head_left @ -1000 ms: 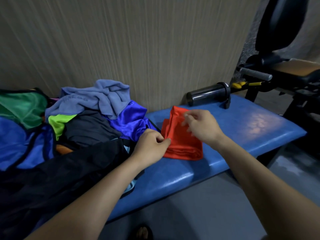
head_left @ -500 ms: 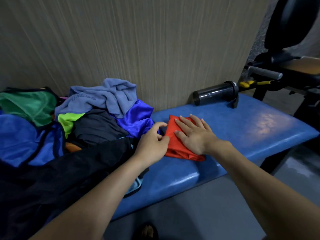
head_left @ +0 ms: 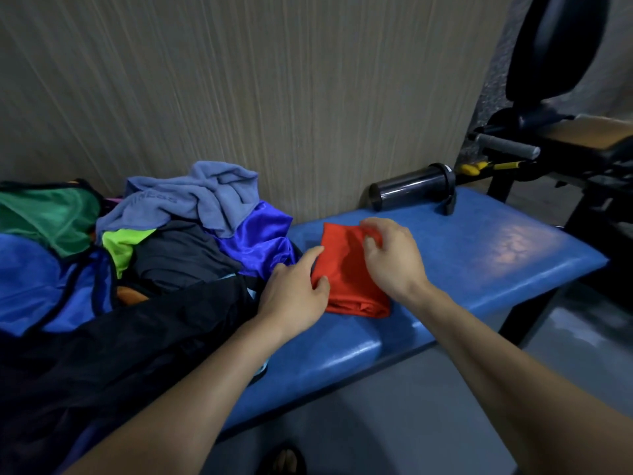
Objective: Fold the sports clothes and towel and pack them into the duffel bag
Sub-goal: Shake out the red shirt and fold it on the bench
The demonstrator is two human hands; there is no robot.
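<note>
A folded red garment [head_left: 346, 272] lies on the blue padded bench [head_left: 479, 255]. My left hand [head_left: 294, 289] pinches its left edge between thumb and forefinger. My right hand [head_left: 390, 255] hovers over its right side with fingers curled at the top right corner of the cloth. To the left lies a heap of clothes: a grey-blue towel [head_left: 191, 200], a shiny blue garment [head_left: 263, 241], a dark grey garment [head_left: 181, 255], a lime green piece [head_left: 120, 241] and a green one [head_left: 51, 214]. Black fabric [head_left: 102, 354], maybe the duffel bag, spreads at the lower left.
A dark shaker bottle [head_left: 411, 186] lies on its side at the back of the bench against the wall. Black gym equipment [head_left: 555, 145] stands to the right. Grey floor runs in front of the bench, with a sandalled foot [head_left: 284, 461] at the bottom.
My right hand pressed flat on the red garment half a second ago; now it has lifted and curled at the top right corner. My left hand stays at the left edge.
</note>
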